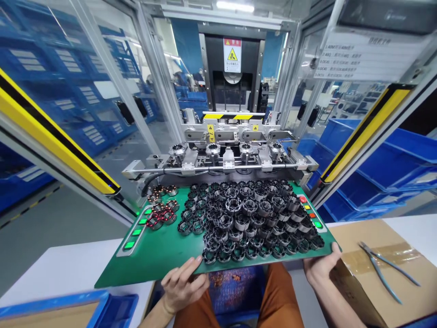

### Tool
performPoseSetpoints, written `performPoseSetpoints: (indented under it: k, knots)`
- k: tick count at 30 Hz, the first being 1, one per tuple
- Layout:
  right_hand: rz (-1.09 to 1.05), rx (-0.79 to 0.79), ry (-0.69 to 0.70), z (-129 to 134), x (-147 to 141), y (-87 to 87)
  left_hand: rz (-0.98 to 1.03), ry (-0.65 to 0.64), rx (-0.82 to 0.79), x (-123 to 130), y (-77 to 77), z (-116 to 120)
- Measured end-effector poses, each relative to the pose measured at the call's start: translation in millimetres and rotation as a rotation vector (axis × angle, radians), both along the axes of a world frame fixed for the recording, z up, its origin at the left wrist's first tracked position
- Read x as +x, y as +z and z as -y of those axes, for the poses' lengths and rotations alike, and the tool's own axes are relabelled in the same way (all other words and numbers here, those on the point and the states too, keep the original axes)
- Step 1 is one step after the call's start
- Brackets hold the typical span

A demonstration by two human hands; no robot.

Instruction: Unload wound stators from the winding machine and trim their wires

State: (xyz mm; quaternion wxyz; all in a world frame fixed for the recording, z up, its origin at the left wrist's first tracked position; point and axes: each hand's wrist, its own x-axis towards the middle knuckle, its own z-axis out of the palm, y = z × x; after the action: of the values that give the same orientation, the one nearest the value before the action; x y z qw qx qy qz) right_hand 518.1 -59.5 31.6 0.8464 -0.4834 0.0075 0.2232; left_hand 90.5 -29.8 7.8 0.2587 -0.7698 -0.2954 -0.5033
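My left hand (186, 283) is at the front edge of the green worktop (160, 253), its fingers curled together over the edge. The index fingertip is close to the corner stator of the front row. My right hand (322, 266) grips the worktop's front right corner, thumb on top and the other fingers underneath, partly hidden. Between the hands, black-and-silver stator cores (241, 222) stand stacked in tight rows. To their left sits a small group of stators wound with copper and red wire (162, 214).
Behind the worktop is a winding machine (228, 157) with several stators on its holders. Lit buttons line both sides. Pliers (384, 269) lie on a cardboard box (403, 241) at right. Yellow light-curtain posts (51, 132) flank the station. Blue bins (385, 159) stand at right.
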Motion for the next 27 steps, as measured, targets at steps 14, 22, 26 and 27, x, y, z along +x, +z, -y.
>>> performPoseSetpoints:
  k: [14, 22, 26, 27]
  knots:
    - [-0.033, -0.021, -0.001, 3.3, 10.6, -8.5, 0.044, -0.011, -0.008, 0.9, -6.8, 1.6]
    - [-0.086, 0.029, 0.017, 8.0, 15.4, -7.6, 0.059, -0.011, -0.004, 1.7, -7.7, 1.5]
    - [-0.111, 0.05, 0.015, 9.1, 15.4, -6.2, 0.061, -0.01, 0.001, 1.7, -8.7, 1.2]
    - [-0.109, 0.053, 0.012, 9.0, 15.4, -6.5, 0.062, -0.01, 0.003, 1.9, -8.6, 1.3]
